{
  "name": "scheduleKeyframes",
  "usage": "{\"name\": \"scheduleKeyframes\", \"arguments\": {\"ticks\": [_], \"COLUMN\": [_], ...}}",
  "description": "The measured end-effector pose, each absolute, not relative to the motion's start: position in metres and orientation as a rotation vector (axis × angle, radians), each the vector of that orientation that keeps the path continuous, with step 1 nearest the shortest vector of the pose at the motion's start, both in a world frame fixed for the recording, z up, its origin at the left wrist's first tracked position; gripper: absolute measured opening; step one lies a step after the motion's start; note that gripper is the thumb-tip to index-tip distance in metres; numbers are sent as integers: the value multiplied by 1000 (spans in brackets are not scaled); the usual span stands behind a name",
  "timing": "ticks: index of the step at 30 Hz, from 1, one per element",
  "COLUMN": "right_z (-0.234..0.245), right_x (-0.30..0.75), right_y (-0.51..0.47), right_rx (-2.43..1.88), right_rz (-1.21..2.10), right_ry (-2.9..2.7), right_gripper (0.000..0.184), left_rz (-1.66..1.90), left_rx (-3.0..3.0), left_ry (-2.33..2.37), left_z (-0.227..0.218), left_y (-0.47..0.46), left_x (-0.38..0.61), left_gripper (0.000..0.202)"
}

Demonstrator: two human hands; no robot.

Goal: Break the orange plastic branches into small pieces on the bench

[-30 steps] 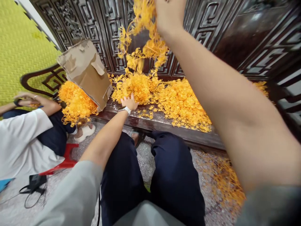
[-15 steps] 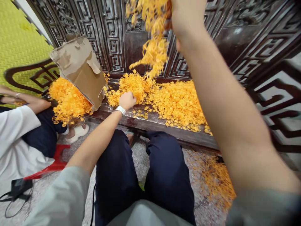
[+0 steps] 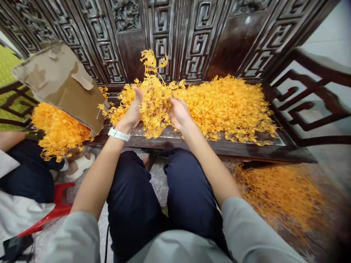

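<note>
A tangled bunch of yellow-orange plastic flower pieces [image 3: 155, 98] on thin stems is between my two hands, over the bench seat [image 3: 197, 144]. My left hand [image 3: 133, 111], with a pale watch strap at the wrist, grips the bunch from its left side; its thumb points up and its other fingers are mostly hidden. On the opposite side, the bent fingers of my right hand [image 3: 178, 112] close on the bunch's edge. Just right of that hand, a large heap of the same flower pieces [image 3: 227, 106] covers the seat.
A torn cardboard box [image 3: 68, 91] leans at the left, with more orange pieces [image 3: 59, 128] beneath it. Carved dark wood [image 3: 131, 54] backs the bench. Orange stems [image 3: 285, 197] lie on the floor at right. Another person's leg [image 3: 27, 168] and a red stool [image 3: 61, 199] are at left.
My right hand has come down from high above the seat to the bunch beside my left hand. The strands it held up are lowered, and the view has shifted right.
</note>
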State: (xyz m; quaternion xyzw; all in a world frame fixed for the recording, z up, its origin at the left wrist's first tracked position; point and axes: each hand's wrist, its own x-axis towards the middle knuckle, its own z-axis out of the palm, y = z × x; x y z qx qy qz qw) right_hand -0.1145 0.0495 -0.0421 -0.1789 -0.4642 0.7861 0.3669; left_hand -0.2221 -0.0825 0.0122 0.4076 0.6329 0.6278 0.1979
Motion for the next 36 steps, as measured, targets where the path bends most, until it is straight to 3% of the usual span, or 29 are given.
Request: {"name": "scheduleKeyframes", "arguments": {"ticks": [5,11,18,23,26,36], "right_z": [-45,-44,-56,-65,-67,-74], "right_x": [-102,-96,-108,-106,-103,-86], "right_y": [50,51,45,48,54,73], "right_rx": [-460,-395,-518,-599,-647,-872], "right_rz": [2160,2277,2231,2186,2213,2097], "right_ry": [-1040,-898,-709,-601,-521,-151], "right_gripper": [54,65,22,11,10,21], "left_rz": [1544,1362,1461,1283,1333,1947], "left_rx": [1096,1014,1157,1242,1258,734], "left_ry": [1695,1976,1763,1730,1712,1357], "left_z": [15,-10,-8,-9,-9,13], "left_y": [-85,-66,-57,-59,-59,-93], "left_x": [-229,-235,-220,-205,-203,-259], "left_gripper": [97,73,78,70,45,28]}}
